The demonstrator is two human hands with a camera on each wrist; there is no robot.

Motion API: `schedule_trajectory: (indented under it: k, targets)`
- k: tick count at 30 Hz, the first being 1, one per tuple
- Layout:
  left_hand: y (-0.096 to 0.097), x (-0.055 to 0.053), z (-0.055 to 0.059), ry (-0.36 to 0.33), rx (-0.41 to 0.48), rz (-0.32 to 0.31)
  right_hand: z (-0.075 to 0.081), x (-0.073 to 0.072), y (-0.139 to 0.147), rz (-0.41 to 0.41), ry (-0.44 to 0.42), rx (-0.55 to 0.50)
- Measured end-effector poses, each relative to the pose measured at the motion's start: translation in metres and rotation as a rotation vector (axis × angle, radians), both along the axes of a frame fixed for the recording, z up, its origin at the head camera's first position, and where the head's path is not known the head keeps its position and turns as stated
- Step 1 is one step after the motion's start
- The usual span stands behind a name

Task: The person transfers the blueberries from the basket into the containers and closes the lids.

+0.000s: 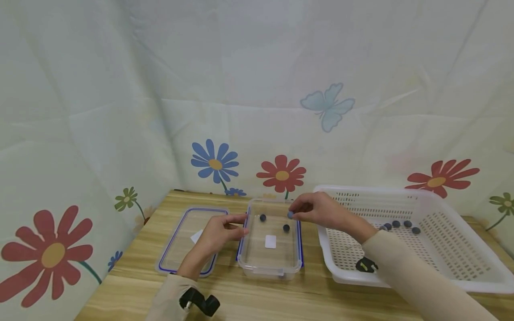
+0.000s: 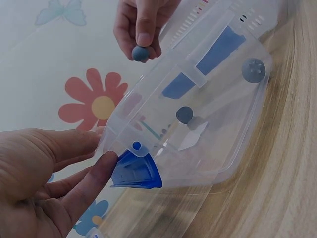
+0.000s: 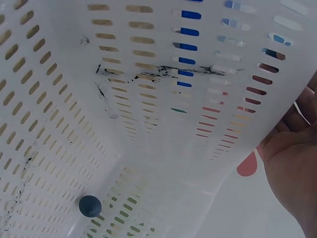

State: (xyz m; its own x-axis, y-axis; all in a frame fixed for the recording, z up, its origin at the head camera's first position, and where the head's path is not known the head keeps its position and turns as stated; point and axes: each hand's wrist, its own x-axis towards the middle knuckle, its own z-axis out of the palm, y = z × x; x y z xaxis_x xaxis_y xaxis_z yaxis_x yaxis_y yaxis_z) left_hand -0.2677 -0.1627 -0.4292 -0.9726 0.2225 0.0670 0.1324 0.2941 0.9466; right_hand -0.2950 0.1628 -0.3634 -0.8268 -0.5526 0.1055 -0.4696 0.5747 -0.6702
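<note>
Beige sleeves (image 1: 425,276) reach up from the bottom edge of the head view, the left one bearing a black wrist mount (image 1: 199,302). At centre right, the right hand (image 1: 317,208) pinches a small blue ball (image 1: 290,215) between thumb and fingertips, above the far right part of a clear box (image 1: 270,263). Left of that box, the left hand (image 1: 221,232) touches its side wall with fairly straight fingers, thumb and forefinger slightly apart, beside a blue clip (image 2: 136,171). Two dark balls (image 1: 286,228) lie inside the box, near a white label (image 1: 271,241). Partly behind the left hand, at lower left, lies a blue-edged lid (image 1: 184,249). On the lower right, the right forearm crosses a white basket (image 1: 462,285), hiding part of it; several more balls (image 1: 407,224) sit inside. Behind everything hangs a flowered curtain (image 1: 257,111).
</note>
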Motion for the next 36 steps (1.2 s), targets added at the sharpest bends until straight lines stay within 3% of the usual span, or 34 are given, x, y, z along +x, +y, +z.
schedule_trajectory:
  k: [10,30,36]
  targets:
    - [0.0004,0.0026,0.0012,0.002,0.006,-0.006,-0.0036,0.0000,-0.0041,0.039,-0.013,0.017]
    - [0.0022,0.0015,0.0005,0.002,0.003,-0.004,-0.0064,-0.0026,-0.0070,0.080,0.057,0.118]
    - [0.0019,0.0003,0.0000,-0.006,-0.003,0.000,-0.0085,-0.0042,-0.0081,0.115,0.118,0.144]
